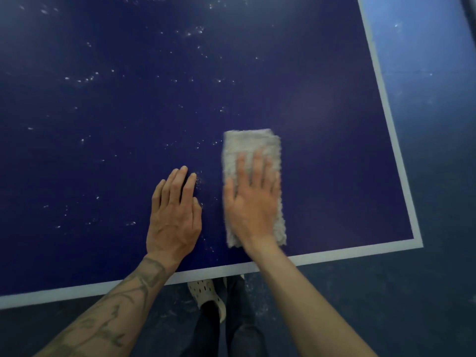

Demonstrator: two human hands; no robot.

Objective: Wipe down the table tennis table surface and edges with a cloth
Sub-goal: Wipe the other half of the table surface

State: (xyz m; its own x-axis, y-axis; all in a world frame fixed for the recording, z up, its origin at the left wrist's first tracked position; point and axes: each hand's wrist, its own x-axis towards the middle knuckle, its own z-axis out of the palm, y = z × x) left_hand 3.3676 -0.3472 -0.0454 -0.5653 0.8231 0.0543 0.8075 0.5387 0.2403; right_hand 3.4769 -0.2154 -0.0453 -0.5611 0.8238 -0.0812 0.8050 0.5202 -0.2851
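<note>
Right hand [251, 202] is lying flat on the folded cloth [251, 143], fingers straight and a bit spread, pressing it onto the table [322, 124] near the front right corner. Left hand [175, 215] is resting flat just beside it, holding nothing. Nothing is actually gripping the cloth, so it's risking bunching or slipping out mid-swipe. Specks [82, 79] are sitting all over the left side, maybe dust, too blurry to say, and could just be getting smeared around
</note>
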